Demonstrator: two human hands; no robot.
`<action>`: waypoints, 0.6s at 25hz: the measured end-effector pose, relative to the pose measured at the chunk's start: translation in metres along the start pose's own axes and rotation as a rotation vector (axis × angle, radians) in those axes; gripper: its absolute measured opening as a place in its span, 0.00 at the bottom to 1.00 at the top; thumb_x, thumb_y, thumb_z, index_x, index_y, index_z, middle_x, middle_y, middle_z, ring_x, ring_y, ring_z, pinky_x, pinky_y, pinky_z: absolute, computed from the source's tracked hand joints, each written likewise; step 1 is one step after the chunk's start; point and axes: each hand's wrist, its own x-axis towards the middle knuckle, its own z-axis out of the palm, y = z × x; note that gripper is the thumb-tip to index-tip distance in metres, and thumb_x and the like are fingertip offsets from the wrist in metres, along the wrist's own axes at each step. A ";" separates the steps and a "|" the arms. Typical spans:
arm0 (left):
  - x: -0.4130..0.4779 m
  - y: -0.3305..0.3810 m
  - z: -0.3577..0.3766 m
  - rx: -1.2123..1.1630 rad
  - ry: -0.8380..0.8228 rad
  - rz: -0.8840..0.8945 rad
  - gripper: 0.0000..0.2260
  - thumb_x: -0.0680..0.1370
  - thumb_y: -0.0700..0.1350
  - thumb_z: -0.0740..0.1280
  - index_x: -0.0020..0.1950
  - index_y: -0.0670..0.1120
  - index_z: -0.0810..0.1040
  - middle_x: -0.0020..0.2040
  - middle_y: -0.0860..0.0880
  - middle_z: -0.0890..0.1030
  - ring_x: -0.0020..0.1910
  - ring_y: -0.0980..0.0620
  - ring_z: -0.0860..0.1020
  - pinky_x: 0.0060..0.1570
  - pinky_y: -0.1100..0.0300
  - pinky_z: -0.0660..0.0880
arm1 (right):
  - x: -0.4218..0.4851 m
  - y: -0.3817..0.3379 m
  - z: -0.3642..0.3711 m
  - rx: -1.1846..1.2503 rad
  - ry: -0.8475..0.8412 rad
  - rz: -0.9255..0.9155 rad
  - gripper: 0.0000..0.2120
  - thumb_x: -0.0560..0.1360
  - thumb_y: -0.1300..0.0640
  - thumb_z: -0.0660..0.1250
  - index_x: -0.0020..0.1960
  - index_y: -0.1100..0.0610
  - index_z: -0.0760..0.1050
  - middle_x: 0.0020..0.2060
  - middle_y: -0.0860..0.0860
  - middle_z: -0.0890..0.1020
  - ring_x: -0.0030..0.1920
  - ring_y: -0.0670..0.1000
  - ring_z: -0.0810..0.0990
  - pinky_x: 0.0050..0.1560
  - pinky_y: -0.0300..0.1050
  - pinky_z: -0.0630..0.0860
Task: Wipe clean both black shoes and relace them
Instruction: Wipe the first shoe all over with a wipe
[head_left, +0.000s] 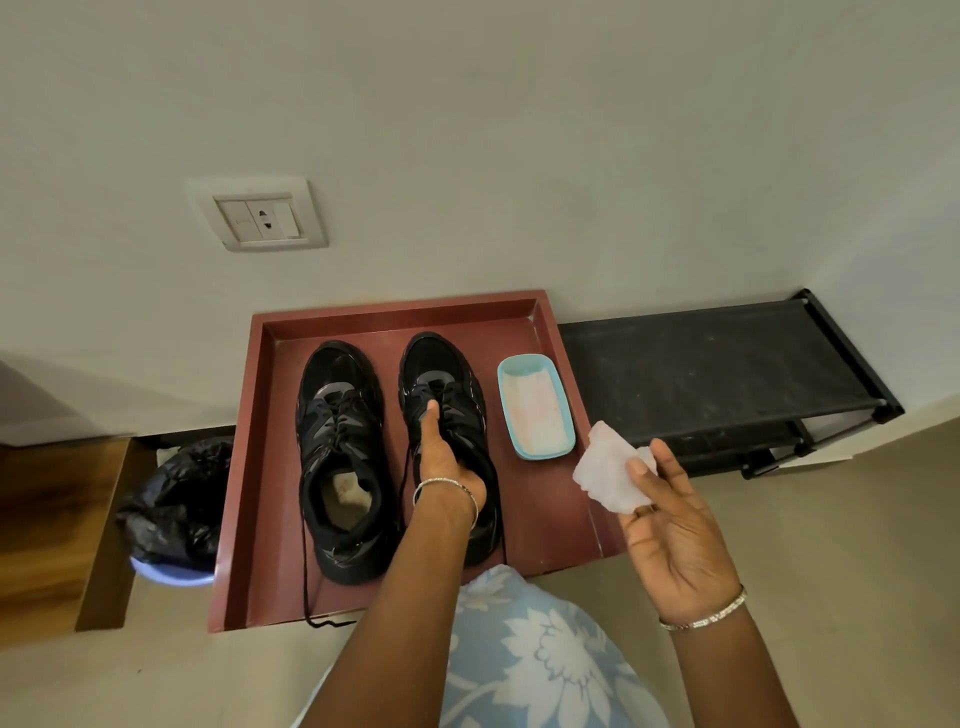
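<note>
Two black shoes (337, 415), one tray (550, 514), one dish (540, 456); left hand (447, 467) grips dish-side shoe (441, 364), right hand (670, 519) pinches one wipe (608, 473).

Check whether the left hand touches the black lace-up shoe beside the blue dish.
Touching: head view shows the left hand gripping the black lace-up shoe, thumb laid along its top.

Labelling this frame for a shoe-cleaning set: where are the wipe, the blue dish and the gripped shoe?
wipe (605, 467): head view, its crumpled middle.
blue dish (540, 454): head view, its near rim.
gripped shoe (436, 358): head view, its toe.
</note>
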 end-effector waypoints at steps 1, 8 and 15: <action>0.000 0.000 -0.001 0.019 0.000 0.007 0.19 0.77 0.53 0.69 0.60 0.41 0.81 0.48 0.43 0.85 0.41 0.50 0.83 0.38 0.58 0.80 | -0.004 -0.003 0.003 0.012 -0.017 0.009 0.22 0.77 0.66 0.65 0.70 0.59 0.73 0.61 0.58 0.83 0.58 0.54 0.84 0.47 0.44 0.84; -0.074 0.024 -0.011 0.090 -0.280 0.070 0.19 0.79 0.48 0.64 0.67 0.41 0.77 0.63 0.40 0.81 0.63 0.43 0.78 0.68 0.50 0.71 | -0.061 -0.023 0.028 -0.108 -0.108 0.017 0.15 0.75 0.60 0.66 0.62 0.58 0.79 0.59 0.58 0.84 0.53 0.53 0.86 0.40 0.42 0.84; -0.211 0.046 -0.020 0.139 -0.489 0.120 0.12 0.77 0.43 0.65 0.53 0.41 0.85 0.55 0.40 0.84 0.57 0.42 0.81 0.65 0.48 0.72 | -0.158 -0.042 0.052 -0.449 -0.248 -0.328 0.27 0.60 0.44 0.79 0.53 0.57 0.79 0.52 0.54 0.85 0.53 0.54 0.85 0.37 0.43 0.82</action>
